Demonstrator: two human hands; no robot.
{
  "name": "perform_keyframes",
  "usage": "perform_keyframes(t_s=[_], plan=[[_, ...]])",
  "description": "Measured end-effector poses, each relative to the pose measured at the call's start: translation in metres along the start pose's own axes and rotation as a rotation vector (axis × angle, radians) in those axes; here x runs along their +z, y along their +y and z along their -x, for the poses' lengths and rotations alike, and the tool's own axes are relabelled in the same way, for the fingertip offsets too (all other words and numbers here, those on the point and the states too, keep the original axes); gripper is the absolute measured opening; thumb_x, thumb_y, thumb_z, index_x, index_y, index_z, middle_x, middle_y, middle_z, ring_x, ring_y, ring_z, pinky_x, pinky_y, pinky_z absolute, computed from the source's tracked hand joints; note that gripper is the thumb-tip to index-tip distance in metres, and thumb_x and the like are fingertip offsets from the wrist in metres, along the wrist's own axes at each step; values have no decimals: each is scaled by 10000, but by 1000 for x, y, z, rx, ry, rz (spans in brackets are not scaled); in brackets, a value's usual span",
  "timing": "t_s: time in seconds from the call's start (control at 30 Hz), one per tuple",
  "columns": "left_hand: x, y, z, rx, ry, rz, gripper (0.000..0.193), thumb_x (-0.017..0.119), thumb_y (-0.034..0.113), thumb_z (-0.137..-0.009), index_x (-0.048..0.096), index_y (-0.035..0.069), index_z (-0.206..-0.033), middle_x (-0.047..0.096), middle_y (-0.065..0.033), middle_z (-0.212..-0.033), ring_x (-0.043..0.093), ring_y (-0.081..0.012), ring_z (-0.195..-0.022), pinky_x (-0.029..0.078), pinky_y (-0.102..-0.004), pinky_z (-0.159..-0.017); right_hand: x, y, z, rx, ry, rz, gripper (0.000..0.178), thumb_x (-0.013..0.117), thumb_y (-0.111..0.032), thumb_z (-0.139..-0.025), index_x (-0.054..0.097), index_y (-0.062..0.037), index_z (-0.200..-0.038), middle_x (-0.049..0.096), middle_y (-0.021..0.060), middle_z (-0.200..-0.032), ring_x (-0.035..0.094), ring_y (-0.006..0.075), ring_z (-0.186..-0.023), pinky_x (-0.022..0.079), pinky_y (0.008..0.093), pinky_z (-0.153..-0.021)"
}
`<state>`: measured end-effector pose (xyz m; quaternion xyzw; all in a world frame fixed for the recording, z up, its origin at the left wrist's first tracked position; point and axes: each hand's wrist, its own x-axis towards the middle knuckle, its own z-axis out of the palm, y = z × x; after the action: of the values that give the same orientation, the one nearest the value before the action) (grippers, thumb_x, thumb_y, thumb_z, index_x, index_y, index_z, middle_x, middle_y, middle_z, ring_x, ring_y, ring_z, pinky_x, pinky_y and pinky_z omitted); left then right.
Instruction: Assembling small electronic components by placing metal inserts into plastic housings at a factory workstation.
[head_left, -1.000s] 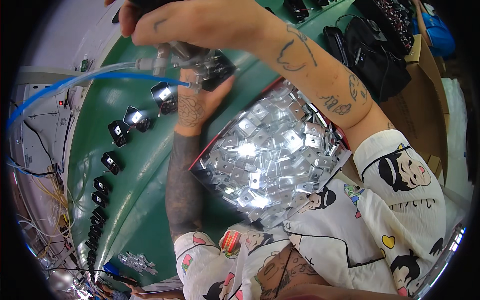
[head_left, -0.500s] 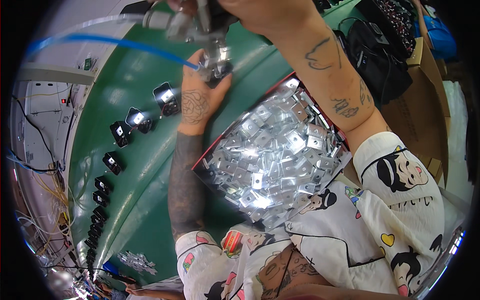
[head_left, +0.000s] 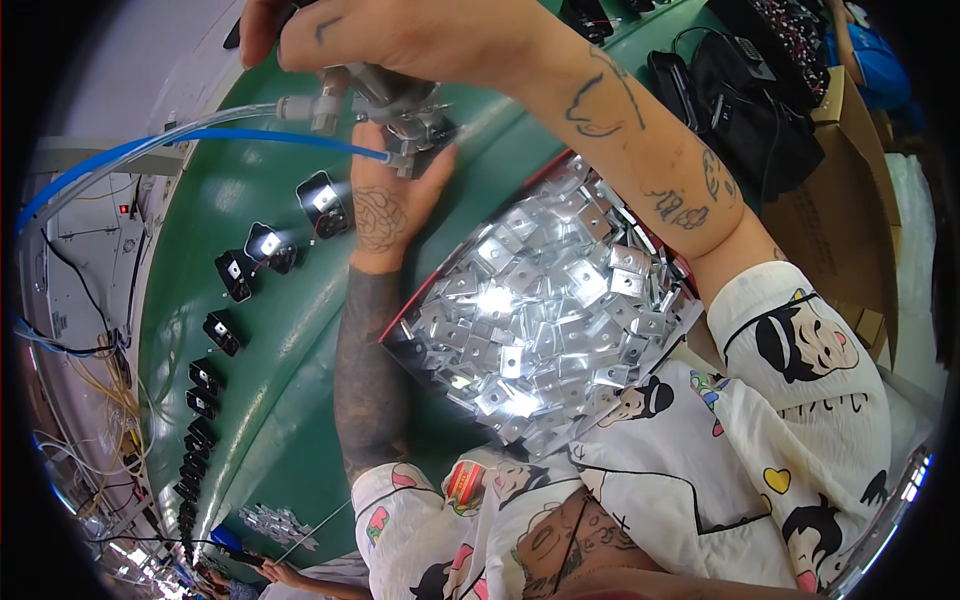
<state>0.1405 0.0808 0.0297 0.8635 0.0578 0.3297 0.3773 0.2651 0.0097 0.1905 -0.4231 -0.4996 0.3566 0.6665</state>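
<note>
My right hand [head_left: 400,35] grips a metal air-powered tool [head_left: 382,92], seemingly an electric-style screwdriver, with a clear hose and a blue hose [head_left: 270,133] fitted to it. Below it, my left hand [head_left: 392,200] holds a black plastic part [head_left: 432,150] against the tool's lower end. Most of this part hides behind the tool and my fingers. Beside my left forearm sits a red-edged box [head_left: 440,268] heaped with small silver metal brackets [head_left: 550,290], each with a hole.
On the green table [head_left: 290,370], black parts with shiny plates [head_left: 322,203] form a curved row to the left. Loose metal pieces [head_left: 275,525] lie near another person's hand [head_left: 280,572]. A black bag [head_left: 745,110] and a cardboard box [head_left: 840,210] are at right.
My right hand and the tool have shifted left and nearer, bringing the hoses along. My left hand with the black part has moved slightly left and nearer.
</note>
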Motion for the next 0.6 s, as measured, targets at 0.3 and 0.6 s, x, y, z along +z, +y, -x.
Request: perform_keyframes(t_s=[0.3, 0.6], plan=[[1, -4, -1, 75, 32, -22, 558, 798, 151, -703, 559, 14, -1189, 599, -174, -1094, 604, -312, -916, 499, -368, -817, 2, 8, -1, -89, 84, 39, 535, 618, 43, -721, 505, -47, -1236, 677, 72, -855, 602, 149, -686, 483, 242, -622], [1, 0, -2, -58, -6, 141, 481, 808, 122, -731, 585, 9, -1142, 627, -143, -1036, 618, -269, -885, 500, -347, -812, 0, 9, -2, -166, 191, 138, 430, 653, 20, -712, 565, -42, -1129, 688, 72, -859, 625, 162, -706, 513, 256, -650]])
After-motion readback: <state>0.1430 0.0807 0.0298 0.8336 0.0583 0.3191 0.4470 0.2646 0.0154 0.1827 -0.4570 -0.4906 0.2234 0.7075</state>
